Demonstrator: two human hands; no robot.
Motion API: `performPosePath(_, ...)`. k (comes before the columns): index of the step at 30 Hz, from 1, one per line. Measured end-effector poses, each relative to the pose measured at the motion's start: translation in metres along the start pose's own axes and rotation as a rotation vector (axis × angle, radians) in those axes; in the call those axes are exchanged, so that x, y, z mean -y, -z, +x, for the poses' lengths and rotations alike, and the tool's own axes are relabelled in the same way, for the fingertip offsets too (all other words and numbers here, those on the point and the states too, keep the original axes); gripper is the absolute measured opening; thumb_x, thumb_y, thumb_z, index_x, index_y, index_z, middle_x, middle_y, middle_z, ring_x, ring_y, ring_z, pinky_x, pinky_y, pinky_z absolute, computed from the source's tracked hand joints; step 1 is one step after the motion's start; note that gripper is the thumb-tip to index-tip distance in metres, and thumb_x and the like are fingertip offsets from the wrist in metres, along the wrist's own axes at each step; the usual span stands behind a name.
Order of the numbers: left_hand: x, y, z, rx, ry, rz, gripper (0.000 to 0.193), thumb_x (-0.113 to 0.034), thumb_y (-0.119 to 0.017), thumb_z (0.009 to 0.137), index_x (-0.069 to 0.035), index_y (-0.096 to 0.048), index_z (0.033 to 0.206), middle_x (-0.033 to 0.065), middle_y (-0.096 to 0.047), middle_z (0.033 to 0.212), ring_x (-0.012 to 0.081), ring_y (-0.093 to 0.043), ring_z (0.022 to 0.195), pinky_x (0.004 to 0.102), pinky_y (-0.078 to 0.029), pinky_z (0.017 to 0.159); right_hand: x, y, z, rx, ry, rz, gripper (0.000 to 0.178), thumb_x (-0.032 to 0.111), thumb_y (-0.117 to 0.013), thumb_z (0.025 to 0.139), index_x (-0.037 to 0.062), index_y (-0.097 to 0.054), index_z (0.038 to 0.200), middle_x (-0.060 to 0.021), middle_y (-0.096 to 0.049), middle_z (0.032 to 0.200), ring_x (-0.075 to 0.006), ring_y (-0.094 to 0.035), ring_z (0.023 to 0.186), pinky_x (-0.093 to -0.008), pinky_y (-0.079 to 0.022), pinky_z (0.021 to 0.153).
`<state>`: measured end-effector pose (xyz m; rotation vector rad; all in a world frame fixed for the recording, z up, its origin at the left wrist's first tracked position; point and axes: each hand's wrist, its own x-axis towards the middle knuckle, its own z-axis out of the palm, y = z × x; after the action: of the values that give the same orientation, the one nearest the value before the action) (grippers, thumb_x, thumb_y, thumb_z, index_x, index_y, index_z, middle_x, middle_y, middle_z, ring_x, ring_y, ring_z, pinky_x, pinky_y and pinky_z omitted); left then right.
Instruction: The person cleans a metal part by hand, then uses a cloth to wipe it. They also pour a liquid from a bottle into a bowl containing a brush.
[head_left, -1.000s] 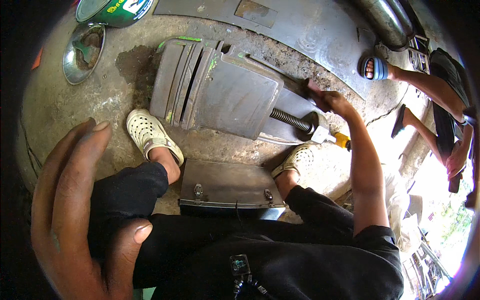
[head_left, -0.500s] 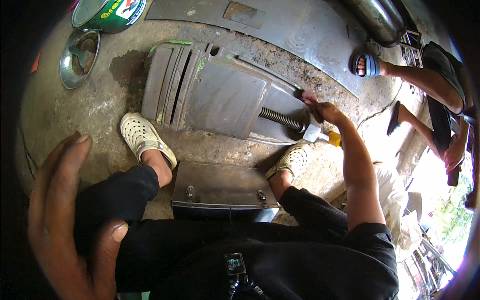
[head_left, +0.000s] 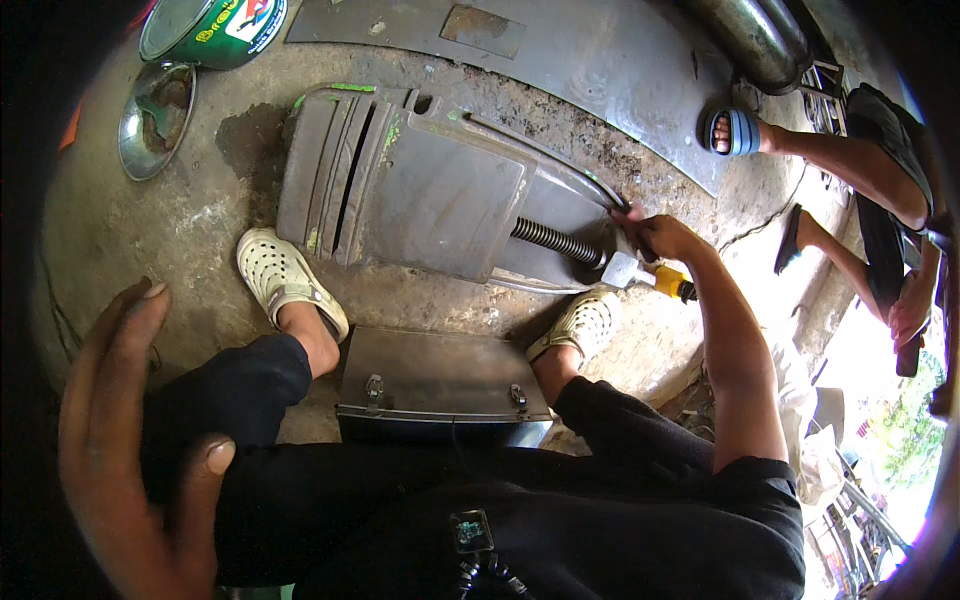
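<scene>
A large grey metal vise [head_left: 440, 195], with green paint traces along its edges, lies on the concrete floor. Its threaded screw [head_left: 555, 240] runs to a pale metal block [head_left: 622, 268] at the right end, beside a yellow piece [head_left: 670, 281]. My right hand [head_left: 668, 240] is closed at that end, by the vise's far rim. Something small and pinkish shows at its fingers, too blurred to name. My left hand [head_left: 130, 440] is raised at the left, empty, with thumb and fingers apart.
Between my feet in pale clogs [head_left: 285, 275] sits a latched metal box [head_left: 440, 370]. A green bucket [head_left: 225, 30] and a round metal bowl [head_left: 150, 150] stand far left. Beyond the vise lies sheet metal [head_left: 600, 70]. At the right is another person's sandalled foot [head_left: 735, 132].
My right hand has shifted slightly right and down toward me along the vise's end. My left hand has moved a little left and down, still spread.
</scene>
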<state>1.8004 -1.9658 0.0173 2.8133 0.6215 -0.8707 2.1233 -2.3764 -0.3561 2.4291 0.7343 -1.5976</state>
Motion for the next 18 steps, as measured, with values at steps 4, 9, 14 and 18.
performPosePath(4, 0.0, -0.001, 0.0, 0.016, -0.013, 0.088, 0.063, -0.022, -0.06, 0.084, -0.007, -0.044, 0.143, 0.02, -0.047, 0.143, 0.0371, -0.042, 0.135, 0.0486, -0.03, 0.114, 0.006, 0.001, -0.01, -0.161, 0.194, 0.097, 0.041, 0.027, -0.051, 0.09, 0.0079, -0.062, 0.125, -0.0236, -0.066, 0.112, -0.0397, -0.063, 0.105, -0.044, -0.049, 0.093)
performPosePath(9, 0.002, -0.001, -0.002, 0.047, 0.016, -0.032, 0.062, -0.023, -0.059, 0.086, -0.007, -0.044, 0.144, 0.0183, -0.047, 0.144, 0.0368, -0.042, 0.136, 0.0498, -0.029, 0.114, 0.021, 0.0, -0.008, -0.102, 0.035, 0.027, 0.043, 0.032, -0.047, 0.092, 0.0087, -0.06, 0.126, -0.0251, -0.065, 0.112, -0.0415, -0.062, 0.106, -0.0472, -0.048, 0.094)
performPosePath(14, 0.011, -0.006, -0.001, 0.031, 0.014, 0.071, 0.06, -0.026, -0.056, 0.089, -0.005, -0.042, 0.144, 0.0178, -0.046, 0.145, 0.0365, -0.04, 0.137, 0.0501, -0.029, 0.114, -0.002, 0.012, -0.02, -0.103, 0.1, -0.133, 0.041, 0.032, -0.051, 0.091, 0.0145, -0.06, 0.126, -0.0228, -0.067, 0.11, -0.0399, -0.062, 0.106, -0.0472, -0.048, 0.095)
performPosePath(18, 0.014, -0.004, -0.002, 0.021, -0.033, 0.019, 0.059, -0.027, -0.055, 0.09, -0.005, -0.041, 0.144, 0.0174, -0.045, 0.146, 0.0362, -0.04, 0.138, 0.0495, -0.029, 0.114, -0.014, 0.021, -0.025, -0.474, 0.103, 0.054, 0.043, 0.018, -0.053, 0.086, 0.0157, -0.06, 0.128, -0.0206, -0.065, 0.116, -0.036, -0.063, 0.109, -0.043, -0.049, 0.096)
